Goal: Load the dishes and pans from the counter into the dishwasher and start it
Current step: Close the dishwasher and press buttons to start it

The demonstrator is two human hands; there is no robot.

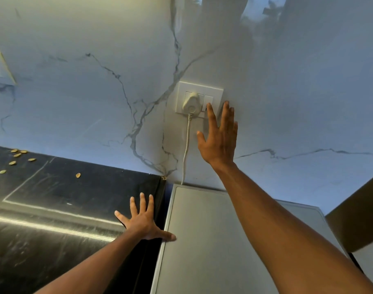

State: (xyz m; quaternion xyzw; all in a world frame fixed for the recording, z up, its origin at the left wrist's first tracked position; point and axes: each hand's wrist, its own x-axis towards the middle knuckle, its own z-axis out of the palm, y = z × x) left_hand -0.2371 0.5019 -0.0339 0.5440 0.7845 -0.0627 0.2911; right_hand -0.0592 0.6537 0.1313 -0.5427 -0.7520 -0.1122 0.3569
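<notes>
Head: R hand [218,141] at socket switch [208,101].

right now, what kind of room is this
Most likely a home kitchen: a dark stone counter meets a marble-look wall, and a white plug sits in a switched socket above a grey appliance top. The right hand reaches for the switch.

A home kitchen: a marble-veined wall [96,92] rises behind a dark polished stone bench [54,209], a white plug [190,103] sits in a wall socket plate [199,98], and a grey appliance top [213,240] stands beside the bench.
</notes>
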